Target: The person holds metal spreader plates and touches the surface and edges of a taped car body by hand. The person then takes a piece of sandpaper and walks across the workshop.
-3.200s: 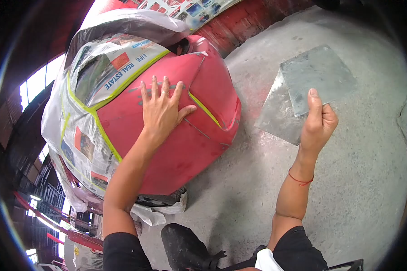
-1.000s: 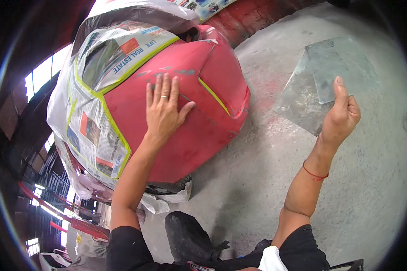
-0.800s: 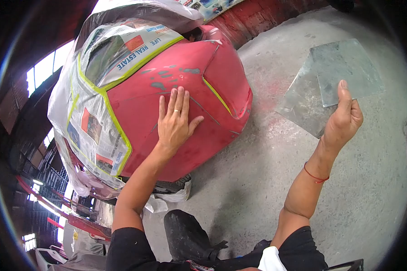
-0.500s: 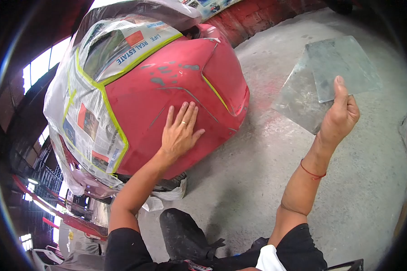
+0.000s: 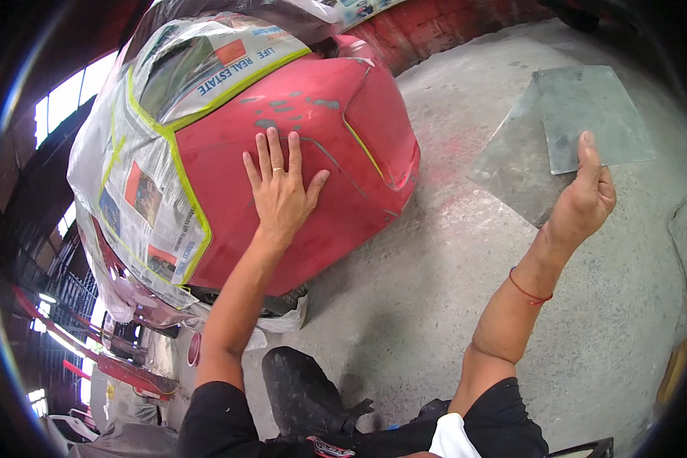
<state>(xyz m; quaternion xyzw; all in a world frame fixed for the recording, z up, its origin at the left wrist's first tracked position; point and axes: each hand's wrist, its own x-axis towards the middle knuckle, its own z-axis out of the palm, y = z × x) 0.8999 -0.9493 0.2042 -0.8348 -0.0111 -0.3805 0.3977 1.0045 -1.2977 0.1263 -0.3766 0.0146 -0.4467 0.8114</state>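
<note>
My left hand [image 5: 281, 200] lies palm down on the red car body panel [image 5: 229, 248], fingers spread and a ring on one finger. Grey patches [image 5: 282, 108] mark the panel just beyond its fingertips, and a thin dark line runs to their right. Out to the right, my right hand [image 5: 584, 200] grips a greyish, see-through flat sheet [image 5: 599, 114] by its lower edge, thumb on top. A second, duller sheet [image 5: 511, 156] overlaps behind it; whether the same hand holds both I cannot make out.
Newspaper masking [image 5: 149, 195] edged with yellow-green tape and clear plastic covers the car's left side. A wheel [image 5: 282, 301] shows beneath the panel. The concrete floor [image 5: 404, 320] spreads to the right, with a red wall [image 5: 450, 38] behind. My knee [image 5: 301, 385] is below.
My left hand has slid up and left over the panel, its fingers spreading wider. My right hand and the sheets have shifted slightly right.
</note>
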